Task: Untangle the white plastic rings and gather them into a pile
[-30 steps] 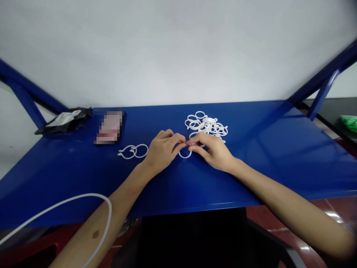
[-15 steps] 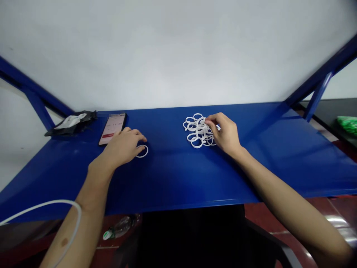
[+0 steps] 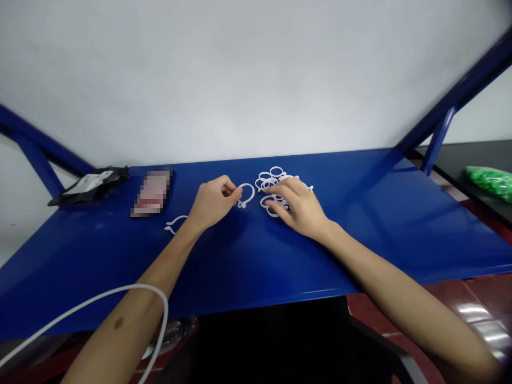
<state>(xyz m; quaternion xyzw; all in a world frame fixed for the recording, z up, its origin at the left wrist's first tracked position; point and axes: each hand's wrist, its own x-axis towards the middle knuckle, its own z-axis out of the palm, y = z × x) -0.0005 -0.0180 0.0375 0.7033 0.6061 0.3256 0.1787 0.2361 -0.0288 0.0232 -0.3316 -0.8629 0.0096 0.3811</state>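
Note:
My left hand [image 3: 212,204] pinches a white plastic ring [image 3: 246,195] and holds it just above the blue table [image 3: 256,250], left of the heap. My right hand [image 3: 301,207] lies on a heap of white rings [image 3: 272,185] near the table's back, its fingers spread over them. Behind my left wrist a few more white rings [image 3: 176,224] lie on the table, partly hidden by the arm.
A phone [image 3: 152,192] lies at the back left, with a black packet [image 3: 88,184] beyond it at the table's corner. Blue frame struts rise at both sides. A white cable [image 3: 100,301] loops over my left forearm. A green bag [image 3: 490,181] sits on a dark surface at right.
My left hand left the rings at the left, moved right and now pinches one ring. My right hand shifted slightly left, its fingers now spread on the heap.

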